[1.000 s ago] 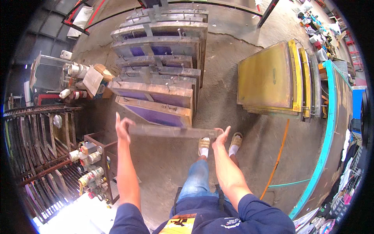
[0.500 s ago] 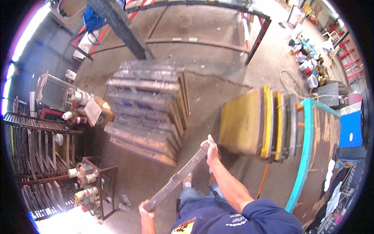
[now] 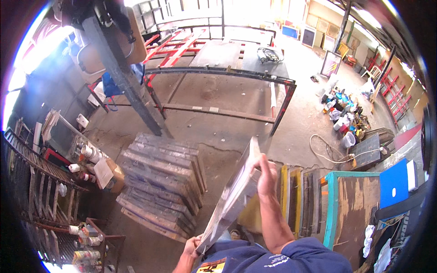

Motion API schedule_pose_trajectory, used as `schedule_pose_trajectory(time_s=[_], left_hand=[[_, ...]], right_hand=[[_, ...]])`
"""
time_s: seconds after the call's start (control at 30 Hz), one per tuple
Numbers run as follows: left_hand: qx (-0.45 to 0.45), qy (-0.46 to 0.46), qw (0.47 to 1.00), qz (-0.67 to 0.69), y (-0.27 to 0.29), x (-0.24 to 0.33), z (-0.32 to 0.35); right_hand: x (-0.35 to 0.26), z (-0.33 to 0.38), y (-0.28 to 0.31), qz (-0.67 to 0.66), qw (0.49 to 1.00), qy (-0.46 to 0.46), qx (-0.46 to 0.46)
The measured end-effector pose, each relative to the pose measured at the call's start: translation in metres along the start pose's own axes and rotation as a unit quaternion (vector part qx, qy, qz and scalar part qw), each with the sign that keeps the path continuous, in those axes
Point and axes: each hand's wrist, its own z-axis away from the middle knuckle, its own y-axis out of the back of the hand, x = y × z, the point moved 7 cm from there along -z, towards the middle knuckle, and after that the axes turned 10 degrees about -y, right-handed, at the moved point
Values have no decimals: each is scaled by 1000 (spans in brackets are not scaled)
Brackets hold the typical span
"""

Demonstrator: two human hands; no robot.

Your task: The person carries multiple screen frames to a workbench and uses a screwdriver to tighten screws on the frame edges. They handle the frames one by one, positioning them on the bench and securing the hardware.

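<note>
A flat, grey, paint-stained wooden screen frame (image 3: 233,196) slants up and away in front of my body, seen nearly edge-on. My left hand (image 3: 193,245) is closed on its lower near corner, close to my waist. Higher up, my right hand (image 3: 266,175) grips the right side near the far end, thumb on the upper edge. Left of it, a stack of similar grey, worn frames (image 3: 157,186) stands on the floor. More frames, yellow and grey (image 3: 298,195), stand in a row to the right, partly hidden behind my right arm.
A dark metal table frame (image 3: 218,70) and a thick grey post (image 3: 129,75) stand ahead. To the right is a turquoise-edged board (image 3: 330,204), with a coiled hose (image 3: 314,145) and piled containers (image 3: 343,111) beyond. Racks (image 3: 50,191) and paint cans (image 3: 86,241) line the left.
The frame has risen and tilted, its far end now higher and farther from me. Both hands keep hold of it. My view has lifted, showing more of the workshop ahead.
</note>
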Motion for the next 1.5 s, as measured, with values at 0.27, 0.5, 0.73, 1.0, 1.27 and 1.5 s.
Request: schedule_pose_trajectory(time_s=[0.27,0.5,0.73,1.0,1.27,1.5], left_hand=[[-2,143,931,-334,-136,59,-249],[-204,-65,809,-548,-405,153,-421],[-196,-101,816,-534,-524,252,-570],[-123,-365,785,-485,-609,444,-677],[64,-478,663,-573,-647,552,-601],[59,-486,554,-673,-695,575,-619]], right_hand=[[-177,-2,-30,135,928,344,41],[-234,-121,-55,272,819,493,108],[-222,-245,-9,116,806,574,88],[-161,-447,67,-218,927,302,-46],[-29,-630,151,138,984,-16,114],[17,-673,123,59,988,-113,89]])
